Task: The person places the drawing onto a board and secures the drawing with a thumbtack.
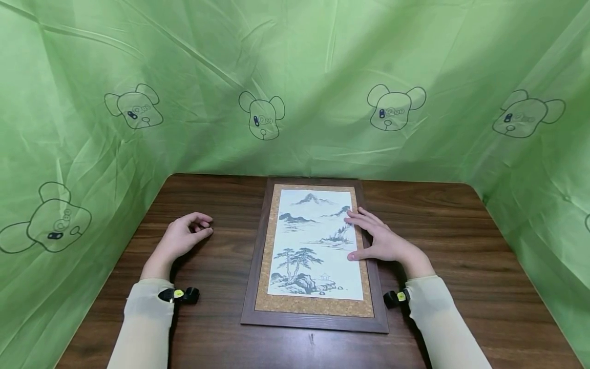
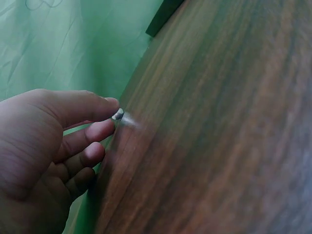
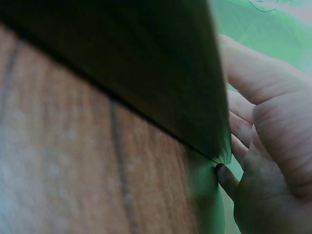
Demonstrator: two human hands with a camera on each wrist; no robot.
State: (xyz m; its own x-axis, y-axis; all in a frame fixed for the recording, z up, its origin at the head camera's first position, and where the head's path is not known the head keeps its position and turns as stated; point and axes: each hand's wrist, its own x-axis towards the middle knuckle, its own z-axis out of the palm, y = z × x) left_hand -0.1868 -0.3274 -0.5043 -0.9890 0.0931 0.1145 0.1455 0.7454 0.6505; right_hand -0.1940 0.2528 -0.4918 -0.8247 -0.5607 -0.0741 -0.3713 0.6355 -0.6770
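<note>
A corkboard (image 1: 313, 306) in a dark wooden frame lies on the table. On it rests a white sheet (image 1: 295, 236) printed with an ink landscape of mountains and pines. My right hand (image 1: 380, 241) rests over the frame's right side, its fingers spread and fingertips on the sheet's right edge. In the right wrist view, the dark frame (image 3: 146, 68) covers part of that hand. Left of the board, my left hand (image 1: 181, 237) pinches a small shiny silver piece (image 2: 117, 114), like a pushpin, between thumb and forefinger. The other left fingers are curled.
The brown wooden table (image 1: 221, 277) has rounded far corners. A green curtain (image 1: 313, 61) with bear drawings surrounds its back and sides. The board's far edge lies close to the table's back edge. Each wrist wears a small black camera.
</note>
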